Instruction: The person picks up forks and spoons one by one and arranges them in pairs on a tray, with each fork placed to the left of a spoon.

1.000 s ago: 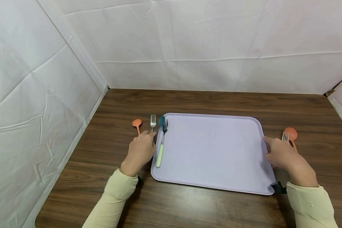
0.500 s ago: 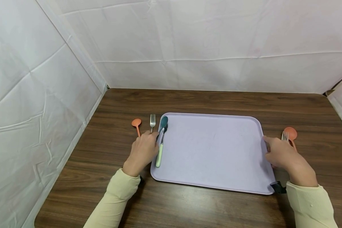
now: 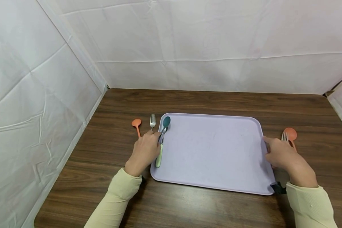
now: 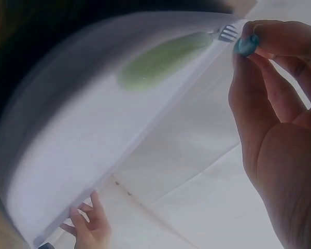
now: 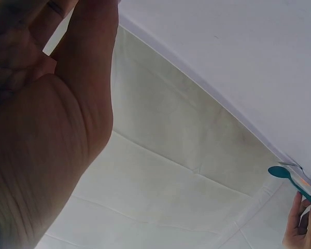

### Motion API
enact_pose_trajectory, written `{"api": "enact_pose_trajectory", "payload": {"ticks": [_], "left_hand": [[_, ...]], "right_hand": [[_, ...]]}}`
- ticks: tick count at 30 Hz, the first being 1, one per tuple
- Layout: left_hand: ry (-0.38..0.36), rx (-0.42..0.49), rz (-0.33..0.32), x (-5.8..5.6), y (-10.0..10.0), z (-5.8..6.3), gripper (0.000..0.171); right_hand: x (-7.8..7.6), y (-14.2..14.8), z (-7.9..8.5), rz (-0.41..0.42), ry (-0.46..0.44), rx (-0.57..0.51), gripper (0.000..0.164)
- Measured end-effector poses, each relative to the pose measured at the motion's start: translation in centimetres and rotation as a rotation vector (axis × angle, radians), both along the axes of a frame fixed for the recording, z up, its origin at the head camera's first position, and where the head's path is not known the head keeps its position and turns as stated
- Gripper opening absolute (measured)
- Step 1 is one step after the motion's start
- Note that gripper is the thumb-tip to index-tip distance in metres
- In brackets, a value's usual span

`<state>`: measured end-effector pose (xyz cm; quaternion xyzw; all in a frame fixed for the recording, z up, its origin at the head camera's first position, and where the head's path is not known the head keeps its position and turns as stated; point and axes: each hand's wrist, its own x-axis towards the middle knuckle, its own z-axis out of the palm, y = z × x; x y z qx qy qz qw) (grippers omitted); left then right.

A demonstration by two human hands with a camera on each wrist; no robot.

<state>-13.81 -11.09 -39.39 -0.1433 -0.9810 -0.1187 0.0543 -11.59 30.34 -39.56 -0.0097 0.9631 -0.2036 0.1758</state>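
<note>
My left hand pinches the handle of a teal spoon between thumb and fingertips. The spoon's bowl is over the left rim of a lilac tray. On that side of the tray lies a fork with a pale green handle, its tines partly hidden by the spoon. In the left wrist view the spoon's turquoise handle end shows between the fingertips. My right hand touches the tray's right rim with its index finger and thumb extended.
Left of the tray, an orange spoon and a metal fork lie on the wooden table, partly behind the left hand. Another orange spoon and fork lie beyond the right hand. White sheets enclose the table.
The left hand has moved slightly right, carrying the teal spoon from the tray's left edge to above the green-handled fork. The right hand and the tray have stayed put.
</note>
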Motion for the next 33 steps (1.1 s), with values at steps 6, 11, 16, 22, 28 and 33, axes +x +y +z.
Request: {"api": "enact_pose_trajectory", "payload": {"ticks": [6,11,16,22,28,33], "left_hand": [[0.014,-0.015,-0.010,0.1,0.3,0.0,0.028],[0.025,-0.018,-0.015,0.1,0.6,0.0,0.029],[0.011,-0.027,-0.015,0.1,0.9,-0.1,0.032],[-0.008,-0.066,-0.029,0.1,1.2,-0.2,0.032],[-0.023,-0.071,-0.050,0.2,1.6,-0.1,0.032],[-0.015,-0.070,-0.062,0.1,1.8,-0.1,0.029]], "right_hand": [[0.0,-0.1,0.0,0.000,0.007,0.002,0.063],[0.1,-0.1,0.0,0.003,0.011,0.003,0.063],[0.1,0.0,0.0,0.002,0.014,-0.002,0.063],[0.0,0.0,-0.1,0.002,0.014,-0.002,0.063],[0.0,0.1,-0.1,0.001,0.015,-0.005,0.063],[0.0,0.0,-0.1,-0.005,0.015,-0.002,0.064]]}}
